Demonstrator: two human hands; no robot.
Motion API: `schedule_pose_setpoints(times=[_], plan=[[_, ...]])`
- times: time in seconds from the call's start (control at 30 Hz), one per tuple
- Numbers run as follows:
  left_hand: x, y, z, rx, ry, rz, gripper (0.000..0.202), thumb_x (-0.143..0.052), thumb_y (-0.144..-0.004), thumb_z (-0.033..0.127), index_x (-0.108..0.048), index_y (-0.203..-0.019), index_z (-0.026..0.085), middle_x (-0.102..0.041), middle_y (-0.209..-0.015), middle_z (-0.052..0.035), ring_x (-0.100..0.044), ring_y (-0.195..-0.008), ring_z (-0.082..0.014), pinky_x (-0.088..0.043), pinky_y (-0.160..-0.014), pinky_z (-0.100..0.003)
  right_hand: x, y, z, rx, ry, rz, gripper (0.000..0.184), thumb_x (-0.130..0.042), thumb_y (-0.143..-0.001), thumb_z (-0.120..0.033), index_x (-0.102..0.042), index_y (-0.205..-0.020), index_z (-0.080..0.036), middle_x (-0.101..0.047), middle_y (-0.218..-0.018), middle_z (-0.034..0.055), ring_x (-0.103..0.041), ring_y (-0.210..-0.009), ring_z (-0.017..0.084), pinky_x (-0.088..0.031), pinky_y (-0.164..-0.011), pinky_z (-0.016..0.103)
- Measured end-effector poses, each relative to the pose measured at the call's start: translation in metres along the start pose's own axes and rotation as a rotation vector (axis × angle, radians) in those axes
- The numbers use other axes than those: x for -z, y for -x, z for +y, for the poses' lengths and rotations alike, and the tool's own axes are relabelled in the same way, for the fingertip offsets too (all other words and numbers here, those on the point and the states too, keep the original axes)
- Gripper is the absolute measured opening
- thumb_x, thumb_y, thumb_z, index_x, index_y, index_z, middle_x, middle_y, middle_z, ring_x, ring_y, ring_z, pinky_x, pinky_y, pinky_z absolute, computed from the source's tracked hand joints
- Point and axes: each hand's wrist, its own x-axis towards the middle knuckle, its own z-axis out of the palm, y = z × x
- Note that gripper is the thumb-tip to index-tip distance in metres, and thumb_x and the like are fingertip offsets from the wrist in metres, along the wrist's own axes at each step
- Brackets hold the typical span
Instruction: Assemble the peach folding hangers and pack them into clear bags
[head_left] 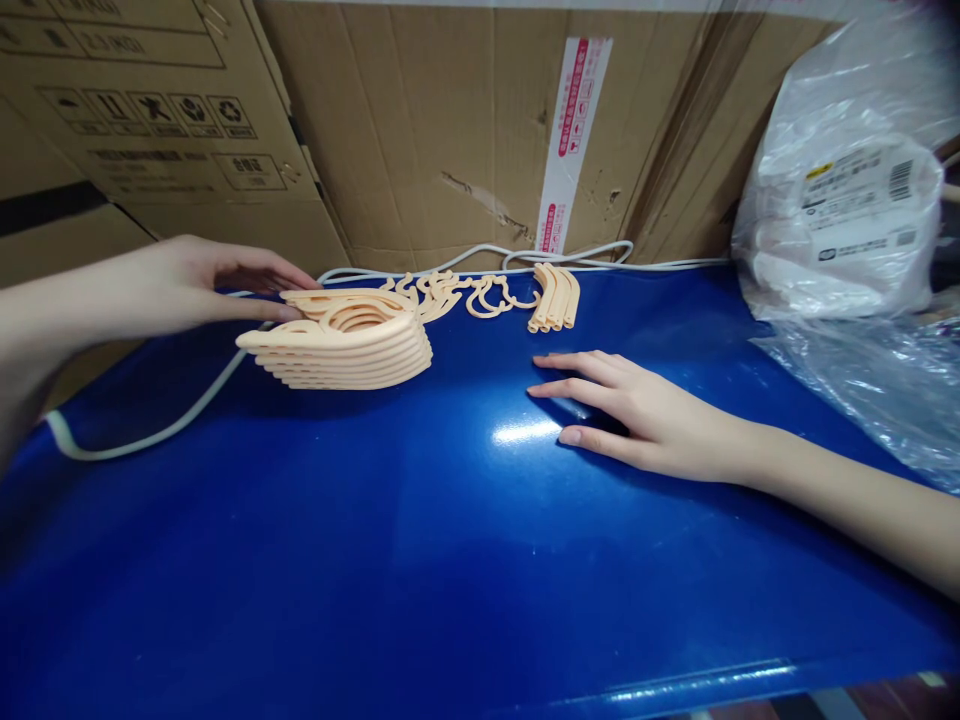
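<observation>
A stack of several peach plastic hanger bodies (345,345) lies on the glossy blue table (420,540). My left hand (202,280) reaches in from the left, fingers stretched out, its fingertips touching the top piece of the stack. My right hand (637,410) lies flat and open on the table to the right of the stack, holding nothing. Behind the stack lie loose peach hooks (465,293) and a small bundle of curved peach pieces (555,297).
Cardboard boxes (450,120) wall off the back of the table. A white cable (150,435) runs along the back edge and loops down the left side. A clear plastic bag with labelled contents (847,190) sits at the right, more plastic film (885,390) below it.
</observation>
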Motion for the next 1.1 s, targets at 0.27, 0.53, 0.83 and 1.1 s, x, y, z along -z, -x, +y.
schedule_pose_setpoints(times=[0.27,0.53,0.83,1.1], plan=[[0.0002,-0.0021,-0.0015,0.024,-0.006,-0.014,0.082,-0.052,-0.061,0.075,-0.07,-0.117,0.017,-0.074,-0.112,-0.0027,-0.066,-0.104,-0.0241,-0.044,-0.105,-0.041,-0.0007,0.0007,0.0013,0.008,-0.001,-0.001,0.047,-0.051,-0.104,-0.049,-0.059,-0.143,-0.024,-0.05,-0.157,0.0159,-0.053,-0.139,0.032,-0.044,-0.112,0.056],[-0.0008,-0.0022,0.0013,0.039,-0.045,-0.002,0.084,-0.05,-0.059,0.074,-0.069,-0.119,0.019,-0.072,-0.118,-0.0033,-0.065,-0.105,-0.0262,-0.04,-0.109,-0.043,0.0002,0.0007,0.0006,0.006,0.005,-0.006,0.047,-0.049,-0.105,-0.049,-0.059,-0.143,-0.024,-0.05,-0.157,0.0154,-0.052,-0.14,0.031,-0.044,-0.112,0.055],[-0.004,-0.0044,0.0036,0.027,-0.079,0.003,0.08,-0.049,-0.061,0.072,-0.069,-0.117,0.018,-0.074,-0.115,-0.005,-0.065,-0.103,-0.026,-0.043,-0.105,-0.042,0.0009,0.0012,0.0002,0.0,0.009,-0.011,0.048,-0.049,-0.105,-0.05,-0.059,-0.143,-0.024,-0.049,-0.158,0.0151,-0.052,-0.14,0.031,-0.043,-0.114,0.054],[-0.0042,-0.0015,0.0023,-0.015,-0.073,0.039,0.083,-0.051,-0.065,0.076,-0.072,-0.116,0.014,-0.075,-0.11,-0.0016,-0.063,-0.097,-0.021,-0.044,-0.103,-0.039,0.0008,0.0012,0.0003,0.005,0.014,-0.012,0.047,-0.049,-0.105,-0.049,-0.059,-0.144,-0.023,-0.05,-0.157,0.0148,-0.052,-0.14,0.03,-0.043,-0.113,0.053]])
